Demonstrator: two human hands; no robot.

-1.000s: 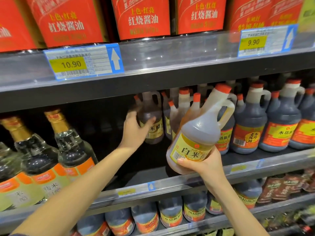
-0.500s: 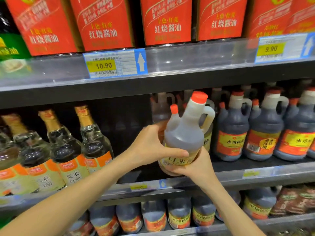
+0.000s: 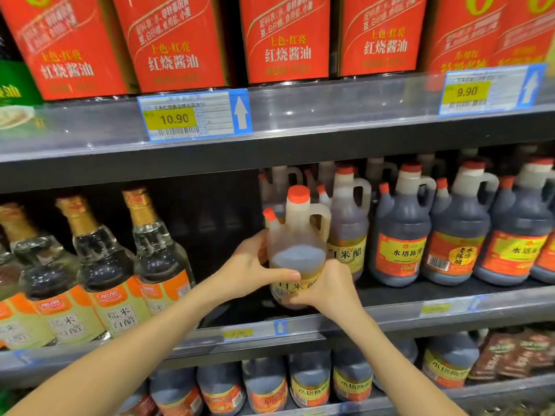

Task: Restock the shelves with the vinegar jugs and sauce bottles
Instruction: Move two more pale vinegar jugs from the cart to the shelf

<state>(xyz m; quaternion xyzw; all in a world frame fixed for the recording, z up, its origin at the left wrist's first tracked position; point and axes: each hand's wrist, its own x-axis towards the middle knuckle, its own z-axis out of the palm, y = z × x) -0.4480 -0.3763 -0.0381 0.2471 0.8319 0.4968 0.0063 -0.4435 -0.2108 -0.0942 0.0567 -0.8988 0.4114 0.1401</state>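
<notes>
Amber rice vinegar jug point(image 3: 295, 244) upright at the middle shelf's point(image 3: 390, 315) near edge.
With left hand point(image 3: 252, 268) and right hand point(image 3: 327, 291) gripping its lower body, it should go down flat, label forward, left of the matching jug point(image 3: 348, 232).

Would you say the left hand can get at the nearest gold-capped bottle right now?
Probably not yet: the left hand grips the pale jug with the right hand. Once freed, likely: nothing stands between it and the gold-capped bottle.
</notes>
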